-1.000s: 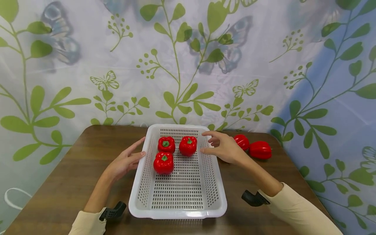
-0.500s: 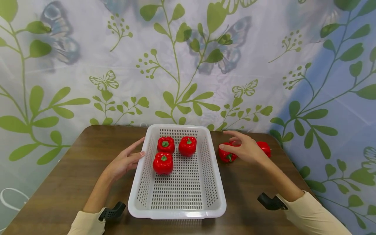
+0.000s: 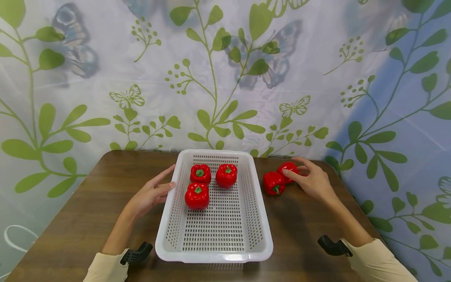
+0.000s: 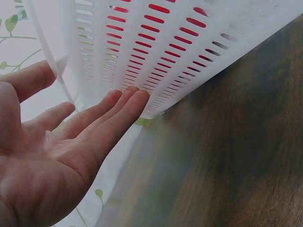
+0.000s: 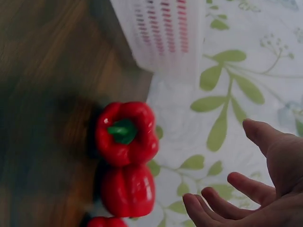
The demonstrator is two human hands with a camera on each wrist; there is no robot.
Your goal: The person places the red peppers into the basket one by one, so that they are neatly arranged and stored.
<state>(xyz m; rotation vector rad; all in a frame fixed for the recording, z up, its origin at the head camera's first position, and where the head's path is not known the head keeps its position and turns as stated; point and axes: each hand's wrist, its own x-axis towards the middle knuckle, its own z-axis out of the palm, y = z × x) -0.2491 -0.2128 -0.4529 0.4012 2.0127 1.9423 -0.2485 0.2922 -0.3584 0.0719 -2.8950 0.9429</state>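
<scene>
My left hand [image 3: 151, 194] rests straight fingers against the left side of the white perforated plastic basket [image 3: 214, 256], its thumb at the rim. In the left wrist view the fingertips [image 4: 139, 97] touch the slotted wall. Inside the basket are three red bell peppers with green stems, among them a front bell pepper [image 3: 197, 196]. My right hand [image 3: 315, 182] hovers with parted fingers at the peppers right of the basket, holding nothing. There a bell pepper [image 3: 273, 182] lies beside another bell pepper [image 3: 286, 171]; a third bell pepper [image 5: 106, 222] is mostly hidden by the hand.
Basket and peppers are on a dark brown wooden table [image 3: 105, 188]. A hanging cloth [image 3: 148, 74] with green leaves and butterflies rises behind the table's back edge. A white cord loop [image 3: 19, 237] is at the lower left.
My right hand has moved right, from the basket's right rim past the nearest loose pepper to those farther right. My left hand and the basket have stayed in place.
</scene>
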